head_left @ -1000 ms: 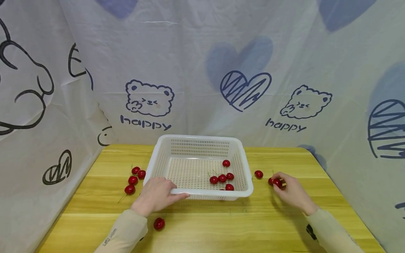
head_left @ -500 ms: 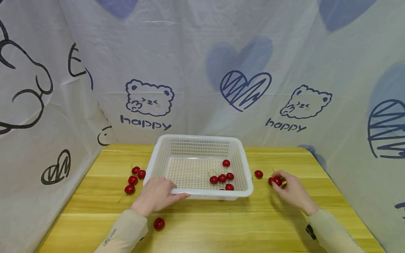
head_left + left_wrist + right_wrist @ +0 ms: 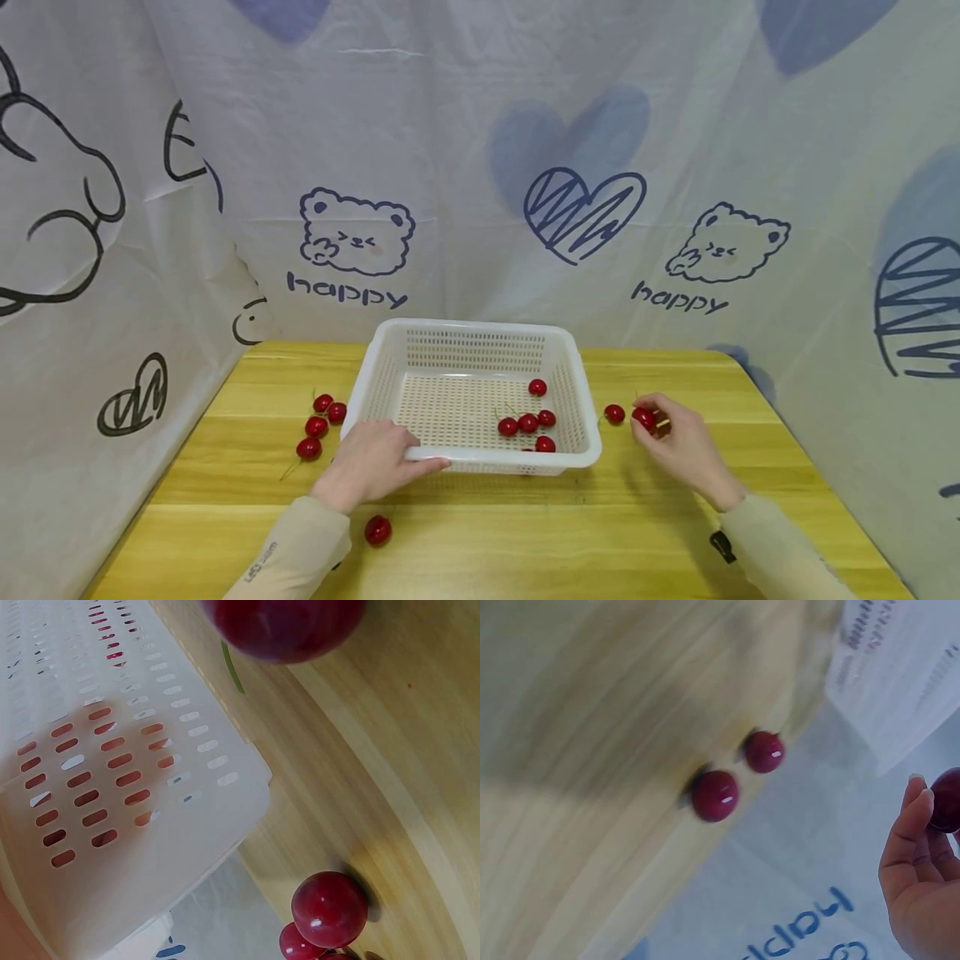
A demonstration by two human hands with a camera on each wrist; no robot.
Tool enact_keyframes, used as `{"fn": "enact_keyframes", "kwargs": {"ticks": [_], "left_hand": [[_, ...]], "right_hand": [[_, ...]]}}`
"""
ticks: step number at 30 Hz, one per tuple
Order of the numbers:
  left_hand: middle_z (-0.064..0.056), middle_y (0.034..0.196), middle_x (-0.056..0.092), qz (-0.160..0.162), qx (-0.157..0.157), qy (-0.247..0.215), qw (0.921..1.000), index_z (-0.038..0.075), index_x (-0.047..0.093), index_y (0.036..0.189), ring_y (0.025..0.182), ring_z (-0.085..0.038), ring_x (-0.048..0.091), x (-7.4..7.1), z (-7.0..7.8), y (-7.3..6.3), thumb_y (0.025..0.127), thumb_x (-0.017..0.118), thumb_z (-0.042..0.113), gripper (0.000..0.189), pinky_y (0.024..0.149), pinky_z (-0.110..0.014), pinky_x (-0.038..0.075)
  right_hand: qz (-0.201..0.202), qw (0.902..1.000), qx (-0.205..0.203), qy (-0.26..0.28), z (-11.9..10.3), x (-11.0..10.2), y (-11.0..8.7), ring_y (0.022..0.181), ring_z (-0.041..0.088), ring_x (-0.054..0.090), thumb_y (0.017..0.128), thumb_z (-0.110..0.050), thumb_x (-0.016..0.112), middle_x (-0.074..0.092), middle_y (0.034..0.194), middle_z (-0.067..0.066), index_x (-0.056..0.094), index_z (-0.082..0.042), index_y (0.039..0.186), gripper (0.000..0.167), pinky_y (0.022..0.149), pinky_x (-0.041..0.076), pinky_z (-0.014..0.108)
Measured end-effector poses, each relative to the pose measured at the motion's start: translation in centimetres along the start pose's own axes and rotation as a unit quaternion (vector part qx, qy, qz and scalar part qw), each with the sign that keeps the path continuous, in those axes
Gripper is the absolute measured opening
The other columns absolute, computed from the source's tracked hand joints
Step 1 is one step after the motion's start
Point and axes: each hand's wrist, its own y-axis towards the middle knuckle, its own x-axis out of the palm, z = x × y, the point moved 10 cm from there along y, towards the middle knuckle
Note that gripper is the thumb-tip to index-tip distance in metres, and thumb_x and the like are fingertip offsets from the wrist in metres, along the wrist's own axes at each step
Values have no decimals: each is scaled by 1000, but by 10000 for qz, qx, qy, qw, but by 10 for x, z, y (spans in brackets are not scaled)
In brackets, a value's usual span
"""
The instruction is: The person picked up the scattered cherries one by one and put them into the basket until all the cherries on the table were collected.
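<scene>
My left hand (image 3: 372,462) grips the near left rim of a white slotted plastic basket (image 3: 517,457), thumb along the front. In the left wrist view its fingers show through the slots of the basket wall (image 3: 225,817). Several red cherries (image 3: 528,423) lie inside, toward the right. Right of the basket, my right hand (image 3: 686,446) pinches a cherry (image 3: 643,418) between thumb and fingers, raised off the table; the right wrist view shows this held cherry (image 3: 948,801) at its edge. Below it, two cherries (image 3: 715,796) lie on the wood, one partly hidden by the hand in the head view.
Several cherries (image 3: 316,427) with stems lie left of the basket. A single cherry (image 3: 378,531) sits nearer the front, beside the left sleeve. The yellow wooden table (image 3: 517,542) is bordered at the back and sides by a printed white cloth (image 3: 465,167).
My right hand has lifted the cherry and moved slightly left toward the basket. The left hand and the basket have stayed in place.
</scene>
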Motion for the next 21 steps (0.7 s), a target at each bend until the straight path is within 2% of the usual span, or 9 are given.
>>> {"fn": "enact_keyframes", "kwargs": {"ticks": [5, 9, 15, 21], "left_hand": [[14, 46, 37, -21, -36, 3, 10000, 28, 68, 69, 44, -3, 29, 0, -1, 0, 89, 56, 73, 51, 44, -22, 27], [13, 46, 37, -4, -58, -26, 10000, 28, 70, 71, 44, -3, 29, 1, -1, -1, 88, 55, 75, 52, 44, -22, 27], [13, 45, 38, 15, -41, -72, 10000, 26, 77, 82, 43, -3, 28, 1, -1, -2, 88, 55, 75, 53, 44, -22, 26], [14, 46, 37, -15, -41, -91, 9999, 28, 73, 75, 44, -3, 29, 1, -1, 0, 88, 54, 75, 53, 44, -22, 27]], "right_hand": [[148, 9996, -128, 227, -21, -2, 6, 75, 12, 64, 89, -4, 71, 72, 99, 13, 65, -1, 112, 24, 64, 55, 22], [263, 9979, -333, 486, -36, -2, 11, 70, 4, 61, 89, -3, 72, 72, 94, 9, 65, -2, 109, 21, 61, 55, 22], [274, 9959, -403, 765, -57, 4, 23, 72, 5, 61, 89, -2, 70, 71, 93, 9, 66, -3, 109, 20, 62, 55, 23], [259, 9932, -427, 1056, -79, 12, 37, 70, 6, 60, 89, -2, 69, 71, 95, 11, 65, 0, 112, 23, 61, 54, 21]]}}
